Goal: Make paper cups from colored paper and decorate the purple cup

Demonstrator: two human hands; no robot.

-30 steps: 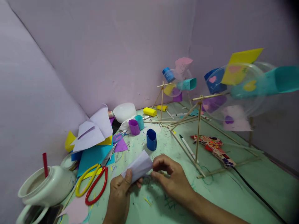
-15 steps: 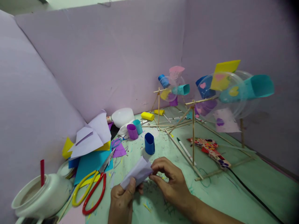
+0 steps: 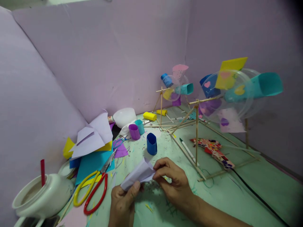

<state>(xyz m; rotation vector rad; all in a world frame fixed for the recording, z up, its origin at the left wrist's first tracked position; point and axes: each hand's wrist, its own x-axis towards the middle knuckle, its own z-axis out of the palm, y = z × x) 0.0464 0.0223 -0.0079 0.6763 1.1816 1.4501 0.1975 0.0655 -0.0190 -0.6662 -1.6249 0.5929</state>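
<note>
A folded piece of pale lavender paper (image 3: 137,175) is held low over the table. My left hand (image 3: 125,198) grips its lower left end, thumb on top and fingers hidden beneath. At the paper's right edge, my right hand (image 3: 171,179) pinches a corner between thumb and fingertips. Just beyond the paper stands an upright dark blue paper tube (image 3: 151,144). Farther back are a purple paper tube (image 3: 134,132) and a turquoise paper tube (image 3: 139,126), side by side. Scissors (image 3: 94,189) with one yellow and one red handle lie left of my left hand.
On the right, a stick frame (image 3: 196,135) carries a clear wheel with coloured paper cups; a smaller wheel (image 3: 174,88) stands behind. A patterned glue gun (image 3: 213,151) trails a black cord. Paper sheets (image 3: 92,138) and a white pot (image 3: 49,195) occupy the left.
My right fingers have shifted slightly along the paper's right edge, and the paper has tilted a little. The camera view has moved slightly; the other objects stay put.
</note>
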